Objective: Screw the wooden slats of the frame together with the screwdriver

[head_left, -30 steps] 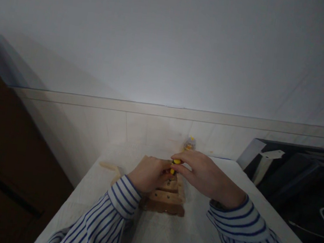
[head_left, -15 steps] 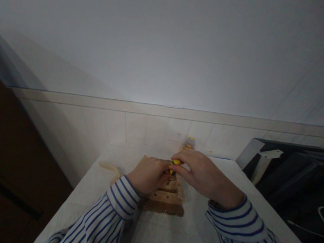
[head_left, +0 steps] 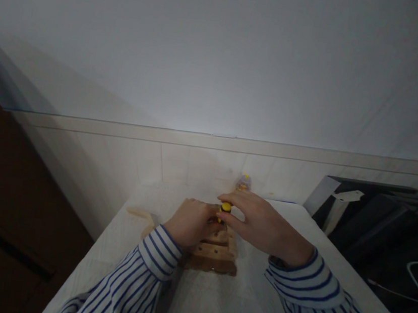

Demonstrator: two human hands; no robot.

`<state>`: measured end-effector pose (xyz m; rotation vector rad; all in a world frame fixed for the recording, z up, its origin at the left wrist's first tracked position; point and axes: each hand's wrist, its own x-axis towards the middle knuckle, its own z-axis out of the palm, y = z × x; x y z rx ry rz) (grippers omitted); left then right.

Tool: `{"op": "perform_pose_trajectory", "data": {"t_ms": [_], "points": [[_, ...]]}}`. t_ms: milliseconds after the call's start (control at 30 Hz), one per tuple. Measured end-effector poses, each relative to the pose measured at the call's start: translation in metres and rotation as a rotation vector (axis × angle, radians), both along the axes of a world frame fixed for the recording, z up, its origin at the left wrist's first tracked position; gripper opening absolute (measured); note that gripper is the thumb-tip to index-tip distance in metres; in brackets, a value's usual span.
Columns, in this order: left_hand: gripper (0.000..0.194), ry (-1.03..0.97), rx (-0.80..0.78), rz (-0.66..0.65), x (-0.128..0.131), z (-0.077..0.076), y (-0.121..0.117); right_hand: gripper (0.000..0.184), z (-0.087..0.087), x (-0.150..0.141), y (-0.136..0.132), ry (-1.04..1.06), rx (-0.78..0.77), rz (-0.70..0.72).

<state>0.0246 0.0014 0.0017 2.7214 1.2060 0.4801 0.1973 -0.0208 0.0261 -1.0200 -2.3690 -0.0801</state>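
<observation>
My right hand (head_left: 259, 223) pinches a small yellow-and-black piece (head_left: 226, 207) with a rounded yellow top between thumb and fingers. Close against it, my left hand (head_left: 191, 223) is closed, its fingertips at the lower part of that piece; what they grip is mostly hidden. Both hands are over a light wooden tiered structure (head_left: 216, 252) with small dark holes and a brown base. My left hand and wrist cover part of its left side.
A pale, bent wooden piece (head_left: 141, 213) lies left on the white-covered table (head_left: 198, 302). Behind my right hand is a clear bag (head_left: 244, 182) with yellow bits. A wall rises at the back; dark panels (head_left: 372, 222) and a white cable (head_left: 414, 298) are at right.
The yellow-and-black piece has turned more upright, its rounded top now facing up. My right fingers have shifted slightly around it; my left hand has hardly moved.
</observation>
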Motion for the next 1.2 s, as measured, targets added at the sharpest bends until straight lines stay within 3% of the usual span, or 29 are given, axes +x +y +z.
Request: {"op": "perform_pose_trajectory", "data": {"t_ms": [1200], "points": [[0.019,0.000,-0.040,-0.051,-0.0009,-0.0016,0.0009,0.017,0.0021,0.0027,-0.0025,-0.022,-0.050,-0.006]]}}
